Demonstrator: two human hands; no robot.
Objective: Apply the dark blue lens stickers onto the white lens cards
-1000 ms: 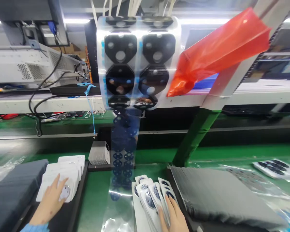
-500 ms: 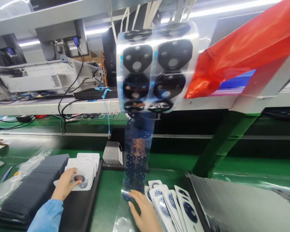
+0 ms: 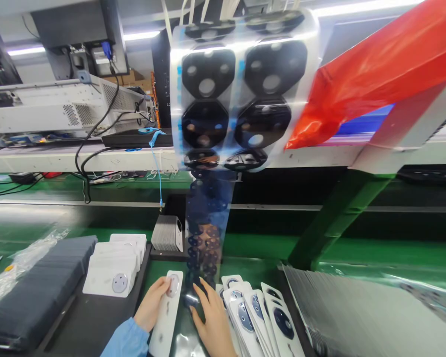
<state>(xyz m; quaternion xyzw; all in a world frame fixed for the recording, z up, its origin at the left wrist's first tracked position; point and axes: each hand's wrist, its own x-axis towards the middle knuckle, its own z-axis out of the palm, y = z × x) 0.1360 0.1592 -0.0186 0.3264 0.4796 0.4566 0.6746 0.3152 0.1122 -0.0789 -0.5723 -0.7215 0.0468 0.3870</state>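
Note:
In my left hand is a white phone back cover, tilted up and pinched near its upper end beside the round camera area. My right hand is at the lower part of a hanging clear film strip with dark lens stickers. Its thumb and forefinger are apart beside a shiny dark sticker; I cannot tell whether they touch it. The strip comes down from a large roll of dark octagonal stickers. Right of that hand lie several overlapping white covers with dark camera stickers.
At left, a pile of white covers lies on a black tray, beside a row of dark sheets. A small stack of covers stands behind. A long row of grey plates fills the right. Red plastic hangs above.
My left hand has moved right from the pile and now holds a white cover up near the strip. My right hand has stayed at the strip. The camera view has shifted slightly.

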